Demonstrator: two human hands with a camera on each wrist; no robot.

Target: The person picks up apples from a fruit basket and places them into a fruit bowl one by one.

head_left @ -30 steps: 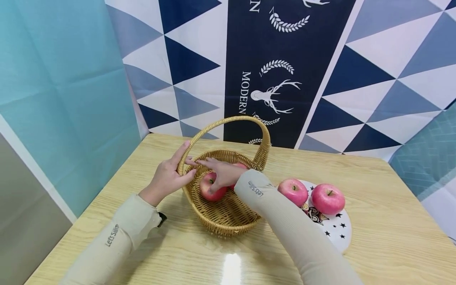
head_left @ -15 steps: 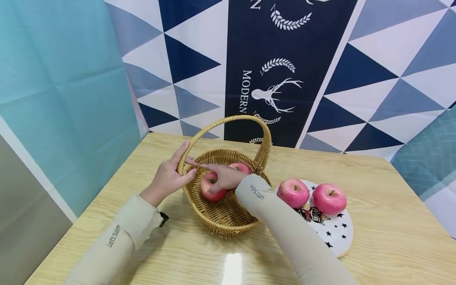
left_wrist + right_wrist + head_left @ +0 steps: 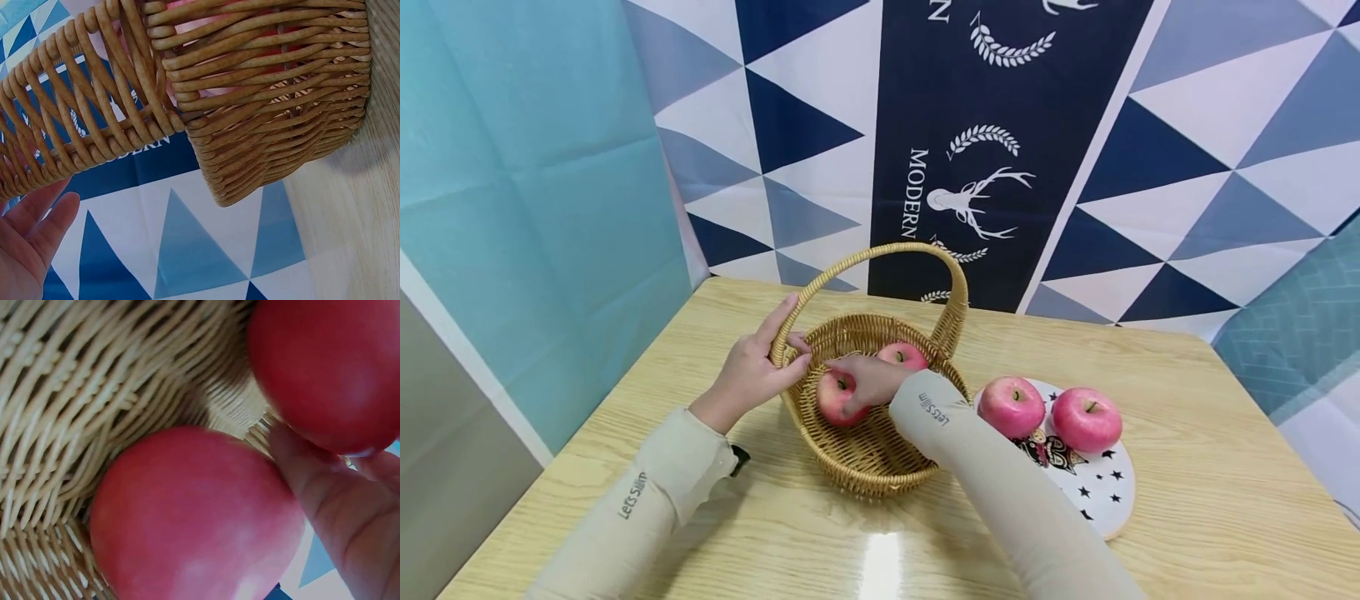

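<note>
A woven wicker basket (image 3: 872,479) with a tall arched handle stands on the table, with two red-pink apples inside. My left hand (image 3: 748,371) holds the left base of the handle (image 3: 850,265), thumb on the near side. In the left wrist view, thumb and a finger (image 3: 59,219) show beside the weave. Inside the basket, my right hand (image 3: 868,382) grips the nearer apple (image 3: 832,400), thumb over its front. The other apple (image 3: 904,356) lies behind, partly covered by that hand. In the right wrist view a digit (image 3: 331,494) passes between both apples.
Right of the basket, a round white board (image 3: 1108,500) with black stars and a cartoon print carries two apples, one left (image 3: 1011,407) and one right (image 3: 1086,419). Patterned cloth (image 3: 820,167) hangs behind the wooden table (image 3: 1210,467).
My right hand's fingers have drawn back from near the left hand and curled down onto the nearer apple. More of the rear apple shows. The left hand stays on the handle.
</note>
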